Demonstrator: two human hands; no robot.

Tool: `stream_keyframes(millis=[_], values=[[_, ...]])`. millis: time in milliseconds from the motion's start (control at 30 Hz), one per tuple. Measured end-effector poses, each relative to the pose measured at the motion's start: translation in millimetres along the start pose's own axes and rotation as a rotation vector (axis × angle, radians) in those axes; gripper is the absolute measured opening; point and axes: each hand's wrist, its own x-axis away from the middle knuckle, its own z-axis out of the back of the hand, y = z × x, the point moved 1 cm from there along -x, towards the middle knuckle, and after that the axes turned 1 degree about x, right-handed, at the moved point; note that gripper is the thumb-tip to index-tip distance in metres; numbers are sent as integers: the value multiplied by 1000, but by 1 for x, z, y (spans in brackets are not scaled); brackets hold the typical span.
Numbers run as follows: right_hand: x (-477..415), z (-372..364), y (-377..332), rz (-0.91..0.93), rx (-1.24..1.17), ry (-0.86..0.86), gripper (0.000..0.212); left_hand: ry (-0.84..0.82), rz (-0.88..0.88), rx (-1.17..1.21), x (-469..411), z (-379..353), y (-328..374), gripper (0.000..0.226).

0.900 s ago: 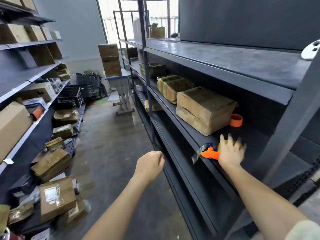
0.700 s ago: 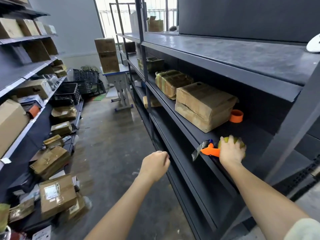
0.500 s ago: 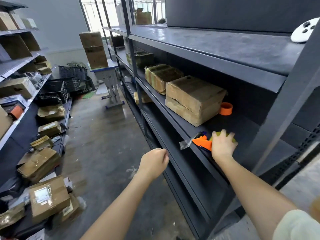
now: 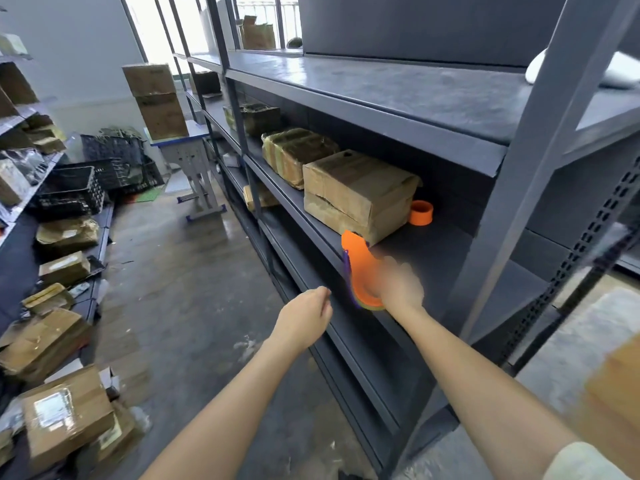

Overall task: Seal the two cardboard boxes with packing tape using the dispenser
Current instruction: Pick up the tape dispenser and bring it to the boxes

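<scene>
My right hand (image 4: 398, 285), blurred by motion, grips the orange tape dispenser (image 4: 360, 268) just above the front edge of the dark middle shelf (image 4: 433, 247). The dispenser stands tilted up, its orange head close to the front corner of the near cardboard box (image 4: 356, 192). That box sits on the shelf, with a second, tape-wrapped box (image 4: 294, 150) behind it further along. My left hand (image 4: 306, 315) hangs in the aisle with its fingers loosely curled, holding nothing.
An orange tape roll (image 4: 420, 213) lies on the shelf behind the near box. A grey upright post (image 4: 540, 133) stands right of my hand. Several boxes litter the left shelves and floor (image 4: 62, 420). A desk (image 4: 187, 143) with stacked boxes stands down the aisle.
My right hand has lifted the dispenser off the shelf and swung it upright toward the near box. The camera moved closer to the shelf. My left hand stayed hanging.
</scene>
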Motion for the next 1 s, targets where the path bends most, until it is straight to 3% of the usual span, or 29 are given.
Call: stream_keyframes(millis=[133, 267, 400, 600, 700, 800, 833, 900, 967, 1000], values=[[9, 3, -5, 70, -359, -129, 29, -5, 147, 353, -5, 1, 6, 35], [26, 10, -15, -10, -798, -470, 25, -83, 407, 1070, -9, 8, 9, 32], [36, 11, -33, 38, -792, -597, 20, -61, 487, 1512, -1, 25, 3, 27], [43, 4, -77, 168, -656, -529, 29, 183, 523, 1517, 16, 54, -13, 20], [47, -4, -99, 251, -442, -301, 32, 293, 492, 1410, 29, 66, -29, 24], [63, 2, -126, 331, -527, -84, 17, 400, 509, 1292, 42, 75, -48, 25], [67, 2, -136, 335, -572, -131, 27, 437, 527, 1248, 46, 77, -55, 22], [78, 0, -155, 296, -697, -419, 48, 493, 549, 1195, 55, 80, -65, 18], [91, -6, -172, 227, -847, -731, 52, 510, 539, 1194, 64, 82, -68, 17], [95, -10, -178, 208, -896, -802, 51, 509, 536, 1182, 68, 82, -69, 15]])
